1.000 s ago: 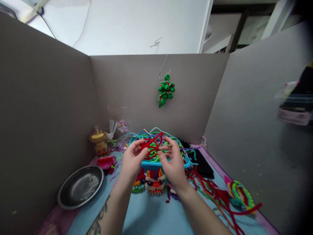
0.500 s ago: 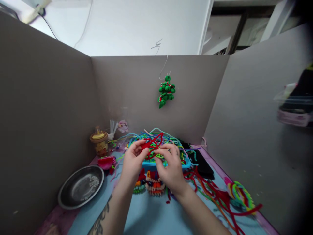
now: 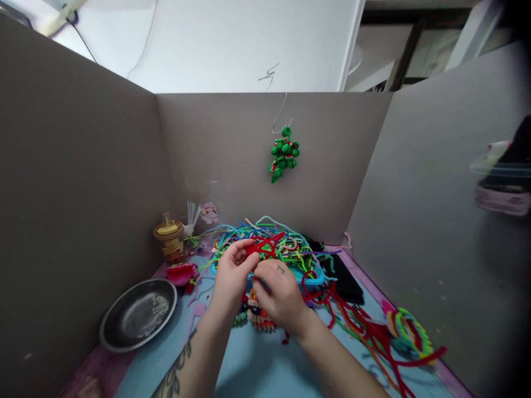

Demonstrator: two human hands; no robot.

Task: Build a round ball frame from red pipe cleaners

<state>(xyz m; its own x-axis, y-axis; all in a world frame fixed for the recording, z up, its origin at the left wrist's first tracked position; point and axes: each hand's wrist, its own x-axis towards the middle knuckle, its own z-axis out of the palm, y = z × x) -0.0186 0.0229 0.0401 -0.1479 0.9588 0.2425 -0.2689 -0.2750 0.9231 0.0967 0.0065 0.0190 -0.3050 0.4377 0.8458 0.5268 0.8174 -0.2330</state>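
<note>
A bent red pipe-cleaner shape (image 3: 271, 243) with several loops is held up over the tray. My left hand (image 3: 235, 271) pinches its left end between thumb and fingers. Close beside it, touching or almost touching the left fingertips, my right hand (image 3: 279, 287) is closed at the lower part of the red piece; its fingertips are partly hidden. Behind both hands, a blue tray (image 3: 311, 275) is heaped with multicoloured pipe cleaners (image 3: 232, 235). Below them lie small bundles of orange, beige and teal twisted pipe cleaners (image 3: 262, 320), partly covered by the right hand.
A metal dish (image 3: 139, 315) with small white bits stands left, near a brown-lidded cup (image 3: 169, 237). Red pipe cleaners (image 3: 373, 331) and a coiled yellow-green bundle (image 3: 412, 334) lie right, by a dark flat object (image 3: 346, 282). A green pipe-cleaner ornament (image 3: 284, 155) hangs on the back panel.
My right hand has moved left and closed in beside my left hand. The red shape has tilted rightward. My left hand keeps its pinch and has shifted slightly right.
</note>
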